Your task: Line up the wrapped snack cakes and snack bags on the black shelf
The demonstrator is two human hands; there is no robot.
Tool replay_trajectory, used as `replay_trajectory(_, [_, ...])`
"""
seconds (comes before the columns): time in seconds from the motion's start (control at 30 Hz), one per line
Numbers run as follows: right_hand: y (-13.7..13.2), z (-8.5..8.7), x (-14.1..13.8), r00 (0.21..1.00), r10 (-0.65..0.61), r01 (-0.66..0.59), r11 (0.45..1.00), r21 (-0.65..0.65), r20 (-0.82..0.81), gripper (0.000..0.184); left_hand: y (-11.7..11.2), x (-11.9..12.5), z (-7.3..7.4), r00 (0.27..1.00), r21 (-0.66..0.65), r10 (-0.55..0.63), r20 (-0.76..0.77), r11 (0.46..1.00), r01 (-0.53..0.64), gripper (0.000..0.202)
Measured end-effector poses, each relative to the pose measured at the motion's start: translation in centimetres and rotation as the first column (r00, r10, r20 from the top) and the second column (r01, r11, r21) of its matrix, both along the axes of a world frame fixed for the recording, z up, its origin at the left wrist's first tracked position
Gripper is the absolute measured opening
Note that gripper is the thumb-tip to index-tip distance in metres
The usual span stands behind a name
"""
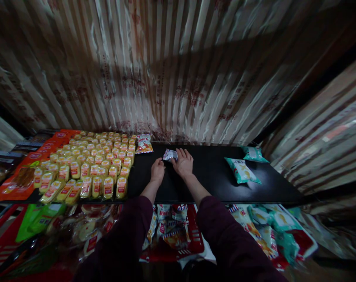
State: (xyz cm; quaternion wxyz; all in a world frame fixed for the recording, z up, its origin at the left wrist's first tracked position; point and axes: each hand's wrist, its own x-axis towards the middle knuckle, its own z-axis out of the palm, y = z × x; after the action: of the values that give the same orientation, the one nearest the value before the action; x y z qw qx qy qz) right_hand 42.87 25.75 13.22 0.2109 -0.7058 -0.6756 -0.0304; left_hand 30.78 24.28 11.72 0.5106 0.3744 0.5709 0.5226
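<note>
On the black shelf (207, 172), both my hands meet at a small silvery snack packet (169, 155) with red and blue print. My left hand (157, 169) is closed, its fingers curled at the packet's lower left corner. My right hand (183, 162) lies over the packet's right side, fingers bent against it. A larger red and white snack packet (144, 143) stands just to the left, at the back of the shelf. Dark maroon sleeves cover both my arms.
Several rows of small yellow packets (89, 168) fill the shelf's left part, beside orange boxes (33, 160). Two teal snack bags (242, 170) lie on the right. A red basket (192, 235) with more packets sits below. A striped curtain (178, 70) hangs behind.
</note>
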Motion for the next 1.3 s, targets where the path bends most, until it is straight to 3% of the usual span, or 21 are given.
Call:
replay_trajectory(0.13, [0.2,-0.2,1.1,0.999,-0.03,0.026,0.98,-0.199,-0.014,0.061,0.3,0.8,0.5,0.967,-0.095,-0.011,0.254,0.995,0.037,0.039])
replay_trajectory(0.27, [-0.2,-0.5,1.1,0.999,0.027,-0.037,0.968,-0.248,-0.042,0.063,0.4,1.1,0.4,0.94,-0.08,-0.017,0.341,0.996,0.047,0.039])
replay_trajectory(0.63, [-4.4,-0.2,-0.5,0.992,0.13,-0.127,0.957,-0.261,-0.005,0.067,-2.2,-0.9,-0.4,0.956,-0.126,0.056,0.29,0.992,-0.02,0.028])
replay_trajectory(0.8, [-7.4,0.0,-2.2,0.986,0.166,-0.167,0.956,-0.241,-0.024,0.063,-4.7,-2.8,-1.0,0.961,-0.068,0.116,0.252,0.993,-0.102,0.021])
replay_trajectory(1.07, [-11.1,-0.2,-4.9,0.979,0.199,-0.201,0.957,-0.209,-0.029,0.061,-8.3,-5.0,-2.5,0.974,0.0,0.182,0.136,0.983,-0.184,0.027])
replay_trajectory(1.3, [-13.9,0.9,-5.7,0.976,0.196,-0.213,0.95,-0.228,-0.094,0.059,-10.7,-6.1,-2.1,0.978,0.059,0.203,0.038,0.977,-0.205,0.03])
